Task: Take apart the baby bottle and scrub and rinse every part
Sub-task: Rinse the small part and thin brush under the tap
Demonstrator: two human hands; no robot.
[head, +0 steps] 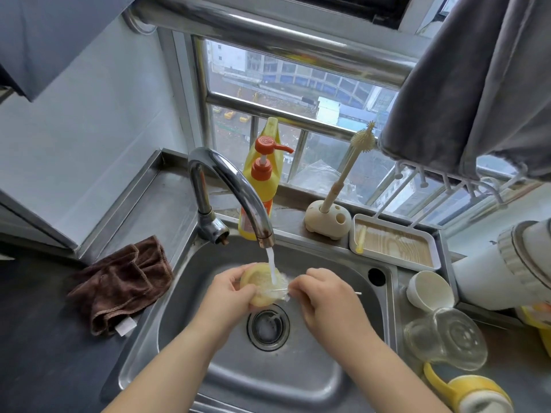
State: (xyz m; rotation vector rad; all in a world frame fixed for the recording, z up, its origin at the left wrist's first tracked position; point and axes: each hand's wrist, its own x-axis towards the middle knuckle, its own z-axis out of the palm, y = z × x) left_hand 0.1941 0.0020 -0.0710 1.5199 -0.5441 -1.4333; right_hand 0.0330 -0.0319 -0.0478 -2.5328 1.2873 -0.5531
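Left hand [229,289] grips yellow collar [261,284] under tap stream [272,265] — right hand [325,296] pinches thin brush [278,290]. Wet, light, likely slippery — hold rim.

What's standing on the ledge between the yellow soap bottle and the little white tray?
In the head view, a cream brush holder with a long brush stuck in it stands between the soap bottle and the tray.
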